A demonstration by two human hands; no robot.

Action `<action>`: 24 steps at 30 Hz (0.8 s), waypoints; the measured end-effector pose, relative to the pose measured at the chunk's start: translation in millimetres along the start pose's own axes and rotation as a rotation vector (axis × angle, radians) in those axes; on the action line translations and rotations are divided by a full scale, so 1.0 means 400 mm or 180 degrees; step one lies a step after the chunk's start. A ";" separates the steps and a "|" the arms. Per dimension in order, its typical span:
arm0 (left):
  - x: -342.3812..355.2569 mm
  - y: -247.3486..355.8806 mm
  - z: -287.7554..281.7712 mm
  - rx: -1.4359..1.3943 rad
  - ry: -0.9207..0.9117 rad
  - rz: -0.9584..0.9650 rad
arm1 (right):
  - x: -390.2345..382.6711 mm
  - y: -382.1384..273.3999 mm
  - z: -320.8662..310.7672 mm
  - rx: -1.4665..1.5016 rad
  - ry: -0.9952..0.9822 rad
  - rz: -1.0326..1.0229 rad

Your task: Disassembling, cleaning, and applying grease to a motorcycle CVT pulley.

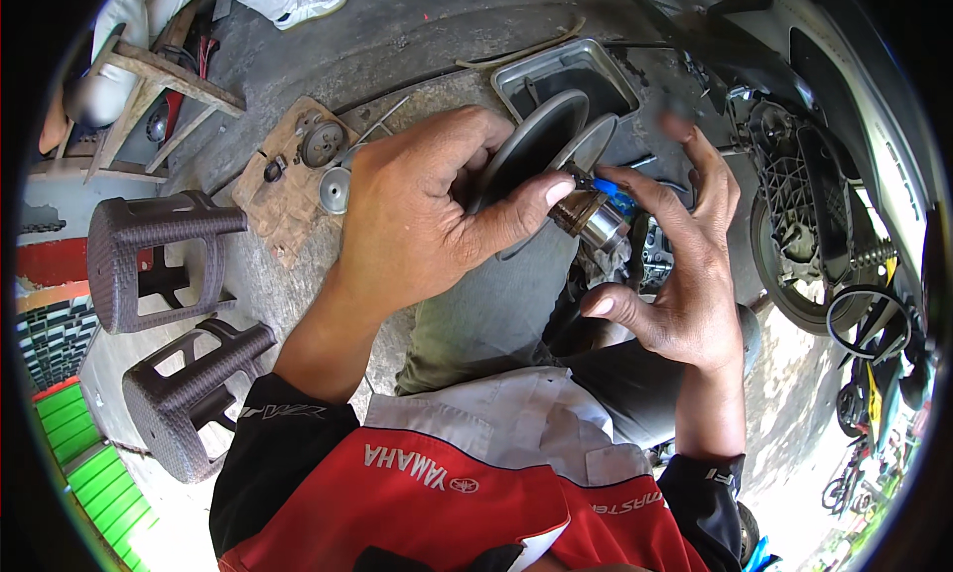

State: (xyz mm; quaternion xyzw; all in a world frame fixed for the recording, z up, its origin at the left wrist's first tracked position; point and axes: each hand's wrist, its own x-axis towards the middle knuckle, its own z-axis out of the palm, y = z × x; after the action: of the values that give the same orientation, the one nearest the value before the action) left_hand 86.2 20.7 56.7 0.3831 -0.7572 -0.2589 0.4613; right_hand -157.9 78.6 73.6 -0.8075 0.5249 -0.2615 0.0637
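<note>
My left hand [417, 210] is wrapped round a scooter's variator pulley [541, 140], holding it up in front of my lap. The pulley has two grey metal discs and a shiny cylindrical hub [596, 220] that points down to the right, with brownish grease near its base. My left thumb presses by the hub. A small bright blue piece [608, 188] shows beside the hub, close to my right index fingertip; whether the finger touches it I cannot tell. My right hand [685, 274] is raised beside the hub, thumb and fingers spread apart.
Behind the pulley lies a metal tray [504, 84]. Cardboard [260, 210] with round metal parts lies to the left, past two brown stools [149, 264]. On the right stands a scooter with its engine case [789, 175] exposed. Another person's shoe [310, 10] is at upper left, near a wooden bench.
</note>
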 end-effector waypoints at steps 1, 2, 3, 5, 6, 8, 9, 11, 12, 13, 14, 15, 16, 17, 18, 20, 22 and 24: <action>0.003 -0.001 -0.001 -0.0052 -0.0020 -0.0012 | 0.006 -0.001 0.002 0.0000 -0.0020 -0.0006; 0.004 -0.004 -0.001 -0.0067 -0.0016 -0.0026 | 0.010 -0.004 0.004 -0.0037 -0.0049 -0.0044; 0.005 -0.008 -0.002 -0.0051 -0.0051 -0.0021 | 0.015 -0.005 0.005 -0.0072 -0.0079 -0.0085; 0.006 -0.011 -0.004 -0.0049 -0.0080 -0.0030 | 0.027 -0.008 0.005 -0.0123 -0.0130 -0.0115; 0.006 -0.011 -0.004 -0.0147 -0.0081 -0.0087 | 0.032 -0.009 0.005 -0.0167 -0.0162 -0.0147; 0.006 -0.014 -0.005 -0.0258 -0.0073 -0.0158 | 0.038 -0.010 0.006 -0.0212 -0.0218 -0.0173; 0.006 -0.017 -0.005 -0.0276 -0.0081 -0.0154 | 0.040 -0.011 0.005 -0.0251 -0.0254 -0.0201; 0.005 -0.025 -0.008 -0.0300 -0.0071 -0.0162 | 0.047 -0.018 0.003 -0.0333 -0.0286 -0.0211; 0.004 -0.028 -0.011 -0.0253 -0.0085 -0.0129 | 0.051 -0.023 0.001 -0.0409 -0.0299 -0.0219; 0.002 -0.031 -0.013 -0.0206 -0.0099 -0.0093 | 0.055 -0.030 -0.003 -0.0416 -0.0314 -0.0234; 0.005 -0.033 -0.011 -0.0217 -0.0095 -0.0119 | 0.064 -0.033 -0.009 -0.0562 -0.0399 -0.0227; 0.008 -0.035 -0.008 -0.0297 -0.0069 -0.0151 | 0.072 -0.037 -0.015 -0.0708 -0.0483 -0.0220; 0.012 -0.037 -0.005 -0.0377 -0.0044 -0.0183 | 0.081 -0.041 -0.022 -0.0706 -0.0509 -0.0217; 0.010 -0.038 -0.007 -0.0382 -0.0028 -0.0190 | 0.087 -0.052 -0.028 -0.0985 -0.0581 -0.0266; 0.009 -0.040 -0.008 -0.0362 0.0001 -0.0155 | 0.093 -0.060 -0.032 -0.1264 -0.0652 -0.0314; 0.006 -0.043 -0.009 -0.0352 0.0039 -0.0128 | 0.103 -0.068 -0.037 -0.1440 -0.0701 -0.0374; 0.003 -0.046 -0.008 -0.0373 0.0085 -0.0122 | 0.108 -0.070 -0.036 -0.1616 -0.0753 -0.0431; 0.004 -0.050 -0.011 -0.0374 0.0094 -0.0123 | 0.111 -0.067 -0.033 -0.1610 -0.0764 -0.0411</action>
State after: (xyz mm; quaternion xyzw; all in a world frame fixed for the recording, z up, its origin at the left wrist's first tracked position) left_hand 96.4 7.8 44.4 0.3737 -0.7262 -0.3062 0.4890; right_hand -128.8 53.7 110.7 -0.8547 0.5096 -0.0283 -0.0948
